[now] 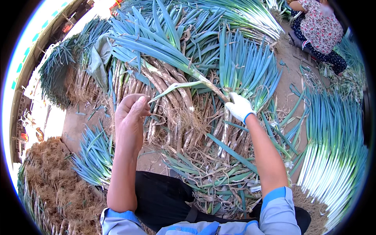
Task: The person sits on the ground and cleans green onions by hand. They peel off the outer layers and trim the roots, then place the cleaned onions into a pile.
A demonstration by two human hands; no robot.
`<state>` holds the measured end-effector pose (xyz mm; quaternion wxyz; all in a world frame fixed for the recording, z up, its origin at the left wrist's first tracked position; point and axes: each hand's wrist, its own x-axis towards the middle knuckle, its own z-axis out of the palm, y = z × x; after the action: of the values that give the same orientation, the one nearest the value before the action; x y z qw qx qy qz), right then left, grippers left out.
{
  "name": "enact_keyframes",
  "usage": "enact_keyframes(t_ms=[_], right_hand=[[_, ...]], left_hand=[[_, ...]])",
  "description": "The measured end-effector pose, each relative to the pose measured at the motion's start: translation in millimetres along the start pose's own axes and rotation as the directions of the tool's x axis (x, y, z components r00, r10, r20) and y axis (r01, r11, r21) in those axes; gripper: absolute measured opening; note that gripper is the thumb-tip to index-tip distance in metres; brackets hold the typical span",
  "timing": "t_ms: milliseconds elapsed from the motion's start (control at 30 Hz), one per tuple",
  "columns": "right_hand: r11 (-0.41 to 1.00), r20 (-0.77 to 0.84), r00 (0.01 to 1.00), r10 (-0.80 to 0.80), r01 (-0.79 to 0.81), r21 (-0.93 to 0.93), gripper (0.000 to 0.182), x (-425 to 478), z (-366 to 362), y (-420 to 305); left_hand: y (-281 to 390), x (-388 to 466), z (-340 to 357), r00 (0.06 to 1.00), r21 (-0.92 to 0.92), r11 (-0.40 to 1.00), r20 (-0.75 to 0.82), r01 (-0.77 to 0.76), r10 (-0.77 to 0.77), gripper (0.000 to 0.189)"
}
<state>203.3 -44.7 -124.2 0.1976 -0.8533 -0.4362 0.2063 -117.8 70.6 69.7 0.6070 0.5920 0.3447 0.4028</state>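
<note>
My bare left hand (133, 110) is closed on the tip of a pale green outer leaf (173, 87), which stretches to the right and joins a long green onion (202, 77). My right hand (240, 106), in a white knit glove with a blue cuff, grips that onion near its lower end; its leaves point to the upper left. Behind it lies a heap of unpeeled green onions (164, 77) with brown, earthy stalks and stringy roots. Another bunch of onions (245, 67) stands just beyond the gloved hand.
Stripped leaves and peelings (217, 182) litter the ground before my knees. Cleaned onions with white stalks (326, 152) lie at the right, and a root-side-up pile (58, 188) at the lower left. A person (321, 28) sits at the upper right. A grey-green cloth (100, 61) drapes over onions.
</note>
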Motion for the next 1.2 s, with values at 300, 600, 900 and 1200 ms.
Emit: enact_keyframes(t_ms=[300, 600, 900, 1200], right_hand=[[0.909, -0.134, 0.979, -0.151, 0.190, 0.371, 0.039, 6.9, 31.6, -66.9], [0.704, -0.266, 0.962, -0.055, 0.227, 0.673, 0.032, -138.6, -19.8, -76.0], [0.435, -0.050, 0.997, -0.066, 0.074, 0.897, 0.032, -214.8, -57.6, -97.2], [0.199, 0.022, 0.999, -0.046, -0.012, 0.980, 0.027, -239.4, -75.6, -89.5]], left_hand=[[-28.8, 25.3, -18.3, 0.998, 0.196, 0.978, -0.032, 0.064, -0.059, 0.027], [-36.2, 35.0, 8.7, 0.975, 0.210, 0.966, 0.131, 0.149, -0.179, 0.053], [-19.6, 1.2, 65.2, 0.857, -0.083, 0.991, 0.513, 0.106, -0.049, 0.054], [-23.0, -10.1, 95.6, 0.871, -0.046, 0.998, 0.486, -0.046, 0.063, 0.026]])
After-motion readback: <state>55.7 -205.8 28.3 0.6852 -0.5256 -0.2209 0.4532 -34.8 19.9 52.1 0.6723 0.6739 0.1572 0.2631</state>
